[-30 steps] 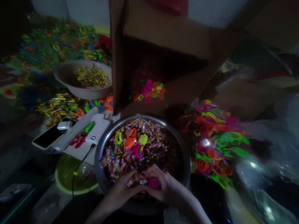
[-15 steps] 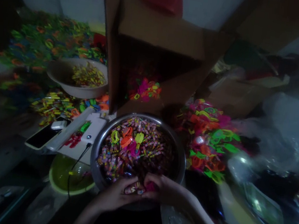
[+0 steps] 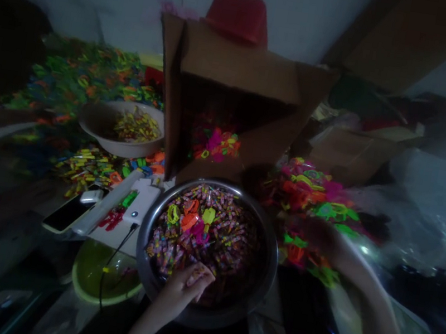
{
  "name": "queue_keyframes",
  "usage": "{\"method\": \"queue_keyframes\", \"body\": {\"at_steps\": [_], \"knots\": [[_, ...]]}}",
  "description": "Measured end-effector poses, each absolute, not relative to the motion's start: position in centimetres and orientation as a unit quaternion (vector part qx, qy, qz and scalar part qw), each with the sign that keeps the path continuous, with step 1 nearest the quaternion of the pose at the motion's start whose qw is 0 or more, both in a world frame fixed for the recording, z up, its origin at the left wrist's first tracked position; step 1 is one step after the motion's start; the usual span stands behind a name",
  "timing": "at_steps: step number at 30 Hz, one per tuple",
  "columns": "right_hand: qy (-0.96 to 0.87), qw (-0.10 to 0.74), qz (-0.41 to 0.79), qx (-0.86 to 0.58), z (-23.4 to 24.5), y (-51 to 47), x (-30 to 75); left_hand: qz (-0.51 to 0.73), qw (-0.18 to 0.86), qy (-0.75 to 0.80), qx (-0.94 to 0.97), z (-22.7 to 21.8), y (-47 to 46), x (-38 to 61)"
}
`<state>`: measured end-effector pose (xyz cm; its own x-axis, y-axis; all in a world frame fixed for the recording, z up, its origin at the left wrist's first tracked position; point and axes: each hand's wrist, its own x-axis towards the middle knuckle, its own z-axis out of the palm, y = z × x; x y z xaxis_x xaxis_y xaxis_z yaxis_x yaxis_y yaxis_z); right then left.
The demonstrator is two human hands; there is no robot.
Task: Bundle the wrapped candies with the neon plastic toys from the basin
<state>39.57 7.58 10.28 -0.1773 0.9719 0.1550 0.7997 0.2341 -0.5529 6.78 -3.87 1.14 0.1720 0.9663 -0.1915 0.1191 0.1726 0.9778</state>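
A round metal bowl (image 3: 263,286) in front of me is heaped with small wrapped candies (image 3: 229,236) and a few bright plastic rings (image 3: 191,219). My left hand (image 3: 185,285) rests at the bowl's near rim, fingers curled around a few candies. My right hand (image 3: 318,233) is stretched out to the right over a pile of bright plastic toys (image 3: 314,195). It is dark and smeared, so its fingers do not show.
A tipped cardboard box (image 3: 241,74) with toys inside stands behind the bowl, a red basket (image 3: 238,17) on top. A white bowl (image 3: 98,122) of small pieces sits at left. A phone (image 3: 67,213), a white device with a cable and a green bowl (image 3: 87,275) lie nearby.
My right hand has left the bowl and swung out to the right over the toy pile. My left hand stays at the bowl's near edge with candies.
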Motion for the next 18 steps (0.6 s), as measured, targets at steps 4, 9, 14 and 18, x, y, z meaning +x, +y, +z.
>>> {"method": "queue_keyframes", "body": {"at_steps": [4,9,14,18], "knots": [[-0.656,0.415,-0.071,-0.626,10.2,9.2,39.0,0.379,0.596,0.509,0.493,0.9,-3.7,6.8],[-0.864,0.234,0.094,-0.436,5.9,9.0,29.2,0.361,0.572,0.529,0.512,0.5,-3.6,6.6],[-0.827,0.150,0.198,-0.505,2.6,10.6,21.4,0.337,0.538,0.579,0.512,0.6,-3.7,6.5],[-0.789,0.160,0.248,-0.540,1.1,12.3,19.1,0.335,0.543,0.601,0.481,0.6,-3.8,6.5]]}}
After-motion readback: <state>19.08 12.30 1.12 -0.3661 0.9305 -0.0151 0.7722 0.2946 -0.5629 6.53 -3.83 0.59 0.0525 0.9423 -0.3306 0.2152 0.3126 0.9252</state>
